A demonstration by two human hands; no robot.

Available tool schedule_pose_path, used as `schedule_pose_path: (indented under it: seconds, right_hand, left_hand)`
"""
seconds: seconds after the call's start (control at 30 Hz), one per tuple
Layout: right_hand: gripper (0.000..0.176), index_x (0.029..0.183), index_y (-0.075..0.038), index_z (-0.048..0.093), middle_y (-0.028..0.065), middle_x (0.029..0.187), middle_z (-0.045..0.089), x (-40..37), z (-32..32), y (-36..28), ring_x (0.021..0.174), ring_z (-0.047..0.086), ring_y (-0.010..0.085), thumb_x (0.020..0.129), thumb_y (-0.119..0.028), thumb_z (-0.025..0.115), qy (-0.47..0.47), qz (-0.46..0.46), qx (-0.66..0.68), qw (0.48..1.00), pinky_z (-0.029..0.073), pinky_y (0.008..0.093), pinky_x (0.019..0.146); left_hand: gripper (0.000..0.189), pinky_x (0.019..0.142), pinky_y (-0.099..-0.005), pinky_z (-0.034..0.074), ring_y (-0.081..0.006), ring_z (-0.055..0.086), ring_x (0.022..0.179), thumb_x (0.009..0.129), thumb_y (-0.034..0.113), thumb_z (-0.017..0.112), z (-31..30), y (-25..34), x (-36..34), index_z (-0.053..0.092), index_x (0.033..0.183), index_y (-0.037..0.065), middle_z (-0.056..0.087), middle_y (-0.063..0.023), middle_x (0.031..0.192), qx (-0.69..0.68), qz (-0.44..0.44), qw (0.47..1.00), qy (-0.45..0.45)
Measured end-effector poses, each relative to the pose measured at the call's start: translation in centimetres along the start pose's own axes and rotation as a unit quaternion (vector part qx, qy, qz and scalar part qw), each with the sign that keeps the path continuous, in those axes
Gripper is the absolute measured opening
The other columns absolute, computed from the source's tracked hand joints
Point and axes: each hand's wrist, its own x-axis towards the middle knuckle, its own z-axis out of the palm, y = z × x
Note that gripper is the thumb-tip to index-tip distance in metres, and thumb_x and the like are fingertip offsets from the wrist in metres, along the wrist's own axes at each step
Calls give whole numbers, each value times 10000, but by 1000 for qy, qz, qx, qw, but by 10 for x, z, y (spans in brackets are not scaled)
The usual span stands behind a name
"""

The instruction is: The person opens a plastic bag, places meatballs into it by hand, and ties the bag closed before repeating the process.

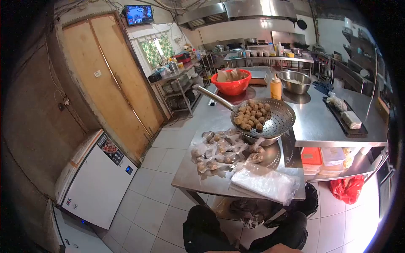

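At the bottom edge of the view, over my lap, shows a strip of skin that seems to be my right hand (pixel 276 248); its fingers are cut off. Only a thin sliver beside it may be my left hand. Neither touches anything that I can make out. In front of my knees, on the steel table (pixel 187 175), lie several knotted clear bags (pixel 219 147) with brown balls inside. A stack of clear plastic bags (pixel 265 181) lies at the near edge. Behind them a perforated strainer ladle (pixel 280 118) holds brown meatballs (pixel 252 114) and rests on a steel bowl (pixel 263 140).
Farther back stand a red basin (pixel 232 86), a yellow squeeze bottle (pixel 276 88) and a steel bowl with white food (pixel 295 84). A black tray (pixel 346 116) holds wrapped packs at right. Containers fill the lower shelf (pixel 329 160). A white chest freezer (pixel 97 179) stands left.
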Motion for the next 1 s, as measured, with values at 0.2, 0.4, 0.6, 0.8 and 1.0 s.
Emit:
schedule_pose_path:
  seconds: [0.2, 0.4, 0.6, 0.8, 1.0]
  right_hand:
    - [82, 897, -23, 667, 219, 889, 677, -12, -9, -8, 857, 659, 435, 885, -100, 642, 95, 15, 55, 994, 501, 477, 720]
    - [169, 996, 10, 696, 207, 942, 670, -13, 1, -4, 903, 646, 433, 860, -53, 617, 238, 3, 68, 969, 518, 472, 778]
    - [228, 1067, -17, 762, 140, 1007, 722, -11, -8, 26, 867, 722, 257, 842, -1, 796, 28, 55, 11, 998, 571, 365, 803]
    - [125, 975, 13, 751, 61, 858, 746, 74, 89, 97, 771, 685, 115, 916, -92, 784, 436, 56, 385, 811, 552, 266, 654]
    - [234, 1072, -12, 716, 110, 747, 700, 95, 99, 61, 668, 700, 312, 894, -163, 719, 342, 107, -60, 932, 573, 416, 644]
  left_hand:
    - [455, 838, -394, 497, -279, 650, 1019, 1066, 430, 535, -5, -20, 13, 651, 1238, 25, 684, -141, 1117, 38, 26, 998, 52]
    - [377, 943, -508, 481, -443, 616, 1096, 1016, 359, 581, 3, 1, 17, 714, 1134, 27, 696, -217, 1151, 276, 105, 929, 223]
    - [222, 954, -482, 493, -397, 622, 1096, 919, 167, 673, 6, -10, 23, 761, 1099, 73, 677, -190, 1178, 317, 236, 878, 269]
    - [169, 806, -302, 529, -163, 684, 965, 1000, 138, 709, -7, -72, 65, 778, 1064, -3, 708, -75, 1064, -255, 210, 861, 387]
    - [256, 735, -282, 525, -130, 654, 827, 973, 178, 748, -6, -142, 100, 744, 1099, -45, 720, -46, 932, -516, 161, 651, 533]
